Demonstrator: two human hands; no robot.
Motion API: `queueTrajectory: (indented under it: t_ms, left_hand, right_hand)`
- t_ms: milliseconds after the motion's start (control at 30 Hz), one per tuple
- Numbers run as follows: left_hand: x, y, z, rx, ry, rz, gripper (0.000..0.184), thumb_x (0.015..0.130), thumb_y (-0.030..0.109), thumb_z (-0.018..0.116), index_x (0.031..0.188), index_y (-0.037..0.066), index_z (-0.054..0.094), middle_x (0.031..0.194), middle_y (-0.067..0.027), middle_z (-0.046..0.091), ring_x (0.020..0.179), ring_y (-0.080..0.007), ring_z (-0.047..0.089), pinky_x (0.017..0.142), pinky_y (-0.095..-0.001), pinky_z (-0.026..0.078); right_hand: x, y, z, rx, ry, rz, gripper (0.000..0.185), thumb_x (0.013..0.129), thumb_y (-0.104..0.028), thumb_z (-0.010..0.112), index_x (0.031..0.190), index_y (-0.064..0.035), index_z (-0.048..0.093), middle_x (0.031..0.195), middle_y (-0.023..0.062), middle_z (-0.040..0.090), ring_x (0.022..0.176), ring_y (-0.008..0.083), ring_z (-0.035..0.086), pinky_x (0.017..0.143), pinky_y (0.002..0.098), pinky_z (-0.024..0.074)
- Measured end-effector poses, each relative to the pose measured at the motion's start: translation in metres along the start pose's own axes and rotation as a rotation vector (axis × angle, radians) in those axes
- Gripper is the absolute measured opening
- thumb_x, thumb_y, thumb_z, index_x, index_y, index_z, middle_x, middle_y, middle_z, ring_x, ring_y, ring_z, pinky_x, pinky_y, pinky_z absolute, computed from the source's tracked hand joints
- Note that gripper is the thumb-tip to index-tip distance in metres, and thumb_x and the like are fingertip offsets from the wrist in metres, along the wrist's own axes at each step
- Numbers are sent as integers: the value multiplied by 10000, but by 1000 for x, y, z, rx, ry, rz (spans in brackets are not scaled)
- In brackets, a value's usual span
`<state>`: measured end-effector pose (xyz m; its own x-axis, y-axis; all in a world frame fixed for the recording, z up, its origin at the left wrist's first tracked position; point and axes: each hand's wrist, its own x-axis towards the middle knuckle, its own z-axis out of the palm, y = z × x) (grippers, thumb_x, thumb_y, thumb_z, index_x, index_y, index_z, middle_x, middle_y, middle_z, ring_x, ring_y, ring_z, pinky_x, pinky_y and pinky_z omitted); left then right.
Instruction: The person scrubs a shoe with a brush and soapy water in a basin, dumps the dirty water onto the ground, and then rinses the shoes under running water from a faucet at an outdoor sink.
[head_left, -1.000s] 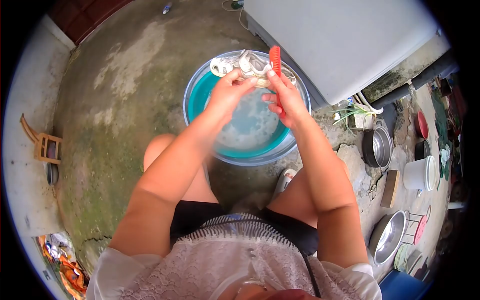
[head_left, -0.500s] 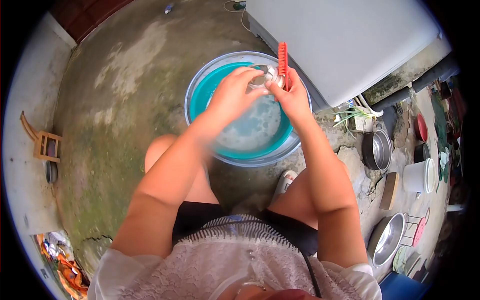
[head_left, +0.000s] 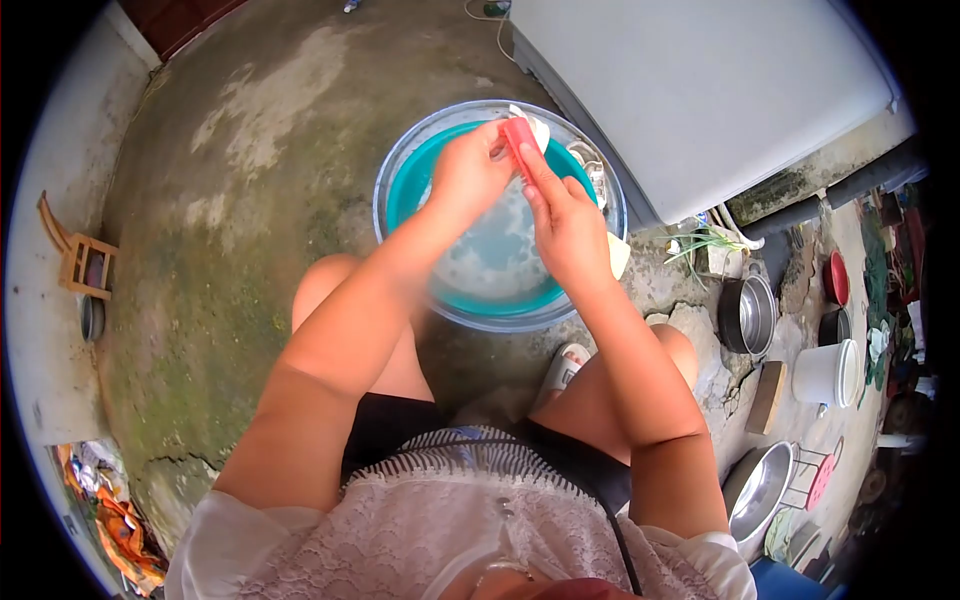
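My right hand [head_left: 565, 215] grips a red scrubbing brush [head_left: 520, 138], its back turned up toward me. The brush rests against a white strappy thing that looks like a sandal [head_left: 541, 130]. Closed around the near side of that sandal is my left hand [head_left: 470, 165]; its fingertips are partly hidden. Both hands are over a green basin [head_left: 400, 190] of cloudy, sudsy water, which sits inside a wider grey-blue tub [head_left: 383, 200]. A second whitish strappy piece [head_left: 592, 165] lies at the basin's right edge. Beside my right wrist shows a pale yellow block [head_left: 618, 256].
A large grey-white box-like appliance [head_left: 700, 90] stands just beyond the tub at the right. Metal pots [head_left: 748, 315], a white bucket [head_left: 825, 373], a wooden block [head_left: 767, 397] and a steel bowl [head_left: 757, 490] line the right side. A small wooden chair [head_left: 88, 265] is at the left wall.
The red brush has swung from upright beside my right hand down onto the sandal. My right hand has shifted left and lower. The strappy piece on the basin's right edge now shows.
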<state>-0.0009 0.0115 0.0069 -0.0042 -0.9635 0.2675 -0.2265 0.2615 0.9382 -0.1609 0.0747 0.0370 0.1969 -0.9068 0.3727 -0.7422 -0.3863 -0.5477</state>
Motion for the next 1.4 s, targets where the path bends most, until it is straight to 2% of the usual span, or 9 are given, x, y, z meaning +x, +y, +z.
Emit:
queueTrajectory:
  t_ms: [267, 367, 500, 767, 933, 1100, 1167, 1367, 1400]
  left_hand:
    - [2, -4, 9, -407, -50, -148, 300, 908, -11, 623, 1205, -3, 660, 1126, -148, 731, 1046, -236, 708, 901, -337, 539]
    - [-11, 1, 13, -61, -77, -153, 347, 931, -28, 604, 1277, -34, 613, 1227, -126, 701, 1140, -181, 666, 954, -319, 522]
    - [-25, -6, 21, 417, -71, 21, 362, 882, -13, 630, 1242, 19, 654, 1208, -186, 694, 1099, -290, 689, 943, -365, 530]
    - [-28, -102, 24, 762, -388, -355, 348, 868, 67, 606, 1209, 91, 673, 1141, -216, 695, 1036, -393, 675, 896, -478, 527]
    - [-53, -178, 33, 847, -363, 45, 248, 871, 73, 562, 1089, 77, 680, 1061, -218, 706, 1012, -383, 688, 865, -495, 538]
    - [-35, -207, 23, 225, -173, -463, 223, 893, 121, 601, 1100, 87, 676, 1017, -196, 716, 912, -374, 692, 796, -457, 528]
    - [-24, -174, 23, 255, -162, -643, 338, 891, -19, 535, 1203, 36, 652, 1120, -147, 699, 1019, -239, 658, 867, -375, 509]
    - [-24, -212, 42, 87, -309, -489, 307, 913, -31, 523, 1175, 49, 662, 1097, -95, 713, 1005, -205, 660, 841, -350, 505]
    - [-25, -215, 39, 60, -300, -494, 277, 915, 155, 622, 1178, 84, 674, 1092, -152, 722, 1010, -315, 686, 872, -400, 515]
  right_hand:
    - [-3, 14, 24, 106, 89, -112, 533, 949, -147, 659, 1461, -221, 532, 773, 205, 628, 665, 367, 643, 638, 465, 513]
    - [16, 24, 18, 103, 68, 31, 463, 972, -167, 625, 1430, -159, 558, 852, 234, 676, 747, 403, 675, 685, 483, 525]
    - [13, 43, 29, 237, -29, 166, 410, 999, -193, 578, 1400, -108, 575, 1042, 236, 698, 897, 406, 689, 784, 475, 531]
    - [12, 116, 126, 77, -410, 598, 544, 974, -264, 586, 1382, 64, 443, 1140, 291, 679, 1102, 413, 668, 906, 455, 551]
    - [5, 151, 172, -4, -423, 676, 436, 923, -249, 596, 1181, 100, 547, 1247, 332, 623, 1169, 457, 626, 960, 480, 521]
    - [8, 89, 147, 164, -566, 547, 471, 943, -248, 563, 1249, 94, 461, 1161, 354, 642, 1125, 462, 642, 958, 486, 515]
    - [2, 81, 148, 172, -577, 478, 494, 949, -270, 559, 1235, 115, 445, 1126, 365, 646, 1098, 464, 652, 904, 494, 531]
    - [15, 96, 159, 92, -565, 602, 498, 985, -344, 544, 1227, 82, 453, 1117, 347, 656, 1054, 465, 666, 884, 512, 532]
    - [16, 86, 157, 95, -568, 619, 504, 996, -365, 533, 1239, 70, 451, 1149, 335, 650, 1079, 469, 654, 895, 522, 528]
